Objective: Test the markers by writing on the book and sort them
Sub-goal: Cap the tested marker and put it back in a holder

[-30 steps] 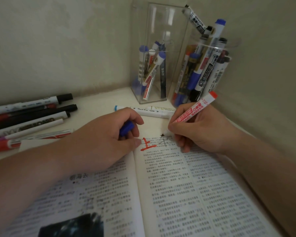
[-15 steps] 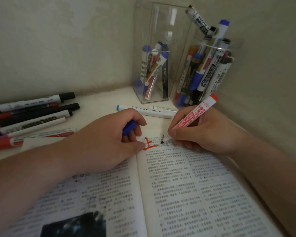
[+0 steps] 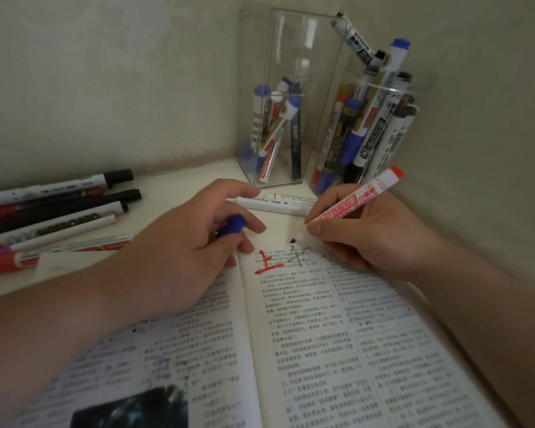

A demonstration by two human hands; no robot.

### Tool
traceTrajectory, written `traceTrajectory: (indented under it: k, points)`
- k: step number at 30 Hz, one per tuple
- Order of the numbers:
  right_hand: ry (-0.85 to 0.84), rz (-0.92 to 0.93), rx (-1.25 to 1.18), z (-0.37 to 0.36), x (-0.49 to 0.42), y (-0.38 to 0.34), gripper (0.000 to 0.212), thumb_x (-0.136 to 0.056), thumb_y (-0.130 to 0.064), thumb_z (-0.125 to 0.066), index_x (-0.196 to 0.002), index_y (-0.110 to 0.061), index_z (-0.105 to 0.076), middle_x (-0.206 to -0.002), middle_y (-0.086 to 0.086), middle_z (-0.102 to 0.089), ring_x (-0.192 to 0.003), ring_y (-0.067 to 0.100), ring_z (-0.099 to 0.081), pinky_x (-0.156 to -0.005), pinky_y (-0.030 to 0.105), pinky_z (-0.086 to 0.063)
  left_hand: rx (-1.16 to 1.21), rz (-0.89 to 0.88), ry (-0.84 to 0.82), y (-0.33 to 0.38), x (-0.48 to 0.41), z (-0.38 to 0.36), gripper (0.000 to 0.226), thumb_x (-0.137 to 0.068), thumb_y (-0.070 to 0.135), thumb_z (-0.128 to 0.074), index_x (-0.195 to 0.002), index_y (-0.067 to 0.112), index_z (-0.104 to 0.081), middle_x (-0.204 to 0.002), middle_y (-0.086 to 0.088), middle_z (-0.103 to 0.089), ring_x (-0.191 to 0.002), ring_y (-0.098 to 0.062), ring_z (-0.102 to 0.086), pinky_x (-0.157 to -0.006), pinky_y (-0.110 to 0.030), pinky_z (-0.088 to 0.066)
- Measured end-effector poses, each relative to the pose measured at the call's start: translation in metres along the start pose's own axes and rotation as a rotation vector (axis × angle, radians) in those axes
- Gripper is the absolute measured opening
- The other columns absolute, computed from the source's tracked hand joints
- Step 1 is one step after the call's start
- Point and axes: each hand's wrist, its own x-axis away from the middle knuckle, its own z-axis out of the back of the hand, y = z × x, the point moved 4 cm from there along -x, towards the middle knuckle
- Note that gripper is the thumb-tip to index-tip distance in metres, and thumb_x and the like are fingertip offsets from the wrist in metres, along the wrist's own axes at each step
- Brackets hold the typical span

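**Marker tip at the top edge of the right-hand page, cap waiting just to its left**

The right hand [image 3: 374, 233] is pinching the red-and-white plastic whiteboard marker [image 3: 352, 202] in a writing grip. The marker's long axis is slanting from its dark tip, at the top edge of the open printed paper book [image 3: 322, 335], up toward the two clear plastic marker holders [image 3: 383, 118] in the table's far right corner. Contact with the paper cannot be confirmed. The left hand [image 3: 179, 251] is curling round the small blue plastic cap [image 3: 233, 225] just across the gutter. The right hand is nearer the holders, so capping probably comes first.
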Motion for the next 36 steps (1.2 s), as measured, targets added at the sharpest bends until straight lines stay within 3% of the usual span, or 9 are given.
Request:
traceTrajectory:
  k: [5,8,14,20,23,28,31,34,36]
  points:
    - [-0.036,0.161,-0.277,-0.005,0.005,-0.014,0.014,-0.07,-0.008,-0.081,-0.08,-0.014,-0.075,-0.055,0.01,-0.048,-0.046,0.019,-0.037,-0.043,0.025,-0.025,-0.034,-0.061,0.016,0.012,0.006,-0.001,0.074,-0.089,0.015,-0.073,-0.131,0.065,-0.038,-0.106,0.04,-0.066,-0.105,0.011,-0.063,-0.086,-0.005,-0.044]
    - [-0.076,0.201,-0.418,-0.013,0.011,-0.021,0.012,-0.069,-0.016,-0.072,-0.079,-0.011,-0.076,-0.055,0.013,-0.045,-0.051,0.022,-0.034,-0.046,0.028,-0.019,-0.013,-0.052,0.031,0.012,0.006,-0.001,0.076,-0.086,0.015,-0.077,-0.127,0.066,-0.041,-0.104,0.04,-0.066,-0.102,0.012,-0.063,-0.084,0.0,-0.041]
    - [-0.085,0.21,-0.302,-0.022,0.014,-0.022,0.01,-0.07,-0.021,-0.074,-0.077,-0.018,-0.069,-0.054,0.007,-0.048,-0.046,0.017,-0.037,-0.045,0.023,-0.026,0.0,-0.074,-0.001,0.014,0.007,-0.004,0.074,-0.082,0.018,-0.08,-0.122,0.068,-0.043,-0.104,0.026,-0.071,-0.1,0.001,-0.069,-0.093,-0.024,-0.053]
    - [-0.089,0.295,-0.059,-0.028,0.02,-0.032,0.012,-0.081,-0.017,-0.081,-0.08,-0.012,-0.07,-0.058,-0.009,-0.062,-0.047,0.002,-0.055,-0.047,0.007,-0.039,-0.036,-0.044,-0.04,0.018,0.009,-0.005,0.057,-0.077,0.044,-0.073,-0.118,0.069,-0.044,-0.105,0.03,-0.068,-0.101,0.013,-0.063,-0.083,0.001,-0.042]
    - [-0.065,0.309,-0.09,-0.029,0.018,-0.032,0.009,-0.086,-0.017,-0.074,-0.088,-0.009,-0.07,-0.058,-0.013,-0.063,-0.048,0.001,-0.059,-0.049,0.007,-0.042,-0.06,-0.059,-0.048,0.019,0.009,-0.005,0.057,-0.076,0.058,-0.061,-0.129,0.064,-0.041,-0.11,0.029,-0.069,-0.108,0.015,-0.06,-0.09,-0.009,-0.044]
    - [-0.088,0.289,-0.189,-0.031,0.016,-0.025,0.031,-0.085,-0.047,-0.075,-0.099,-0.019,-0.075,-0.073,0.008,-0.067,-0.052,0.019,-0.052,-0.047,0.022,-0.042,-0.019,-0.086,-0.076,0.019,0.009,-0.008,0.058,-0.084,0.052,-0.058,-0.139,0.048,-0.041,-0.109,0.027,-0.071,-0.109,0.008,-0.062,-0.099,-0.022,-0.046]
    - [-0.036,0.32,-0.071,-0.032,0.018,-0.026,0.022,-0.089,-0.032,-0.074,-0.097,-0.011,-0.071,-0.073,0.003,-0.07,-0.056,0.009,-0.061,-0.051,0.019,-0.048,-0.01,-0.079,-0.097,0.017,0.008,-0.01,0.055,-0.089,0.044,-0.064,-0.14,0.043,-0.041,-0.112,0.024,-0.071,-0.111,0.005,-0.063,-0.102,-0.033,-0.048]
    - [-0.04,0.41,0.255,-0.042,0.02,-0.031,0.016,-0.09,-0.032,-0.07,-0.091,-0.016,-0.071,-0.076,0.002,-0.068,-0.066,0.02,-0.063,-0.061,0.043,-0.053,-0.084,-0.105,-0.117,0.017,0.006,-0.013,0.055,-0.093,0.033,-0.068,-0.139,0.041,-0.04,-0.112,0.026,-0.07,-0.108,0.009,-0.063,-0.098,-0.028,-0.049]
    - [-0.041,0.439,0.355,-0.046,0.018,-0.032,0.012,-0.091,-0.03,-0.067,-0.089,-0.018,-0.069,-0.073,0.0,-0.063,-0.064,0.022,-0.057,-0.06,0.046,-0.05,-0.097,-0.108,-0.098,0.016,0.005,-0.012,0.058,-0.092,0.03,-0.072,-0.14,0.041,-0.041,-0.112,0.025,-0.07,-0.107,0.008,-0.063,-0.094,-0.026,-0.048]
